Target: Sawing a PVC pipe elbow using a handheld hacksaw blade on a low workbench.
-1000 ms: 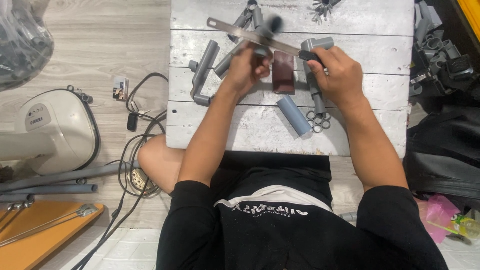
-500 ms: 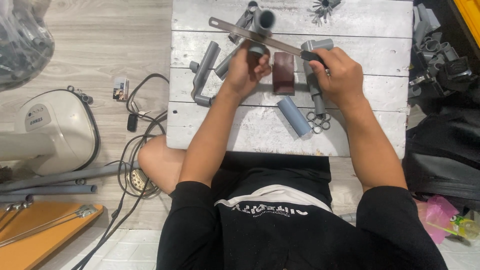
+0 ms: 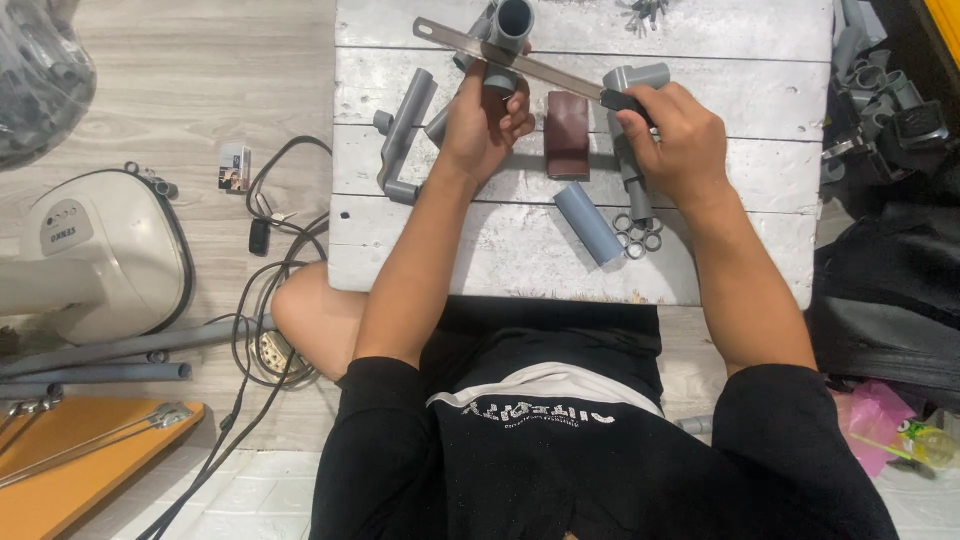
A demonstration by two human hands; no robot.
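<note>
2 hands at work: left hand [image 3: 487, 118] fingers wrapped around an upright grey pipe [image 3: 508, 30], right hand [image 3: 672, 140] fingers clenched on a saw [image 3: 520, 62] lying across it. Best to brace the pipe on the worktop [image 3: 740, 100] and stroke level.

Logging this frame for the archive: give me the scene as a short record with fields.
Setting: white plank board on a wooden floor, person seated at it
Left hand: grips a grey pipe fitting, open end up
Right hand: holds the black handle of a saw blade laid across the fitting
On board: short grey pipe, brown block, metal rings, grey elbow assembly
Floor, left: white appliance, black cables, long grey pipes
</note>
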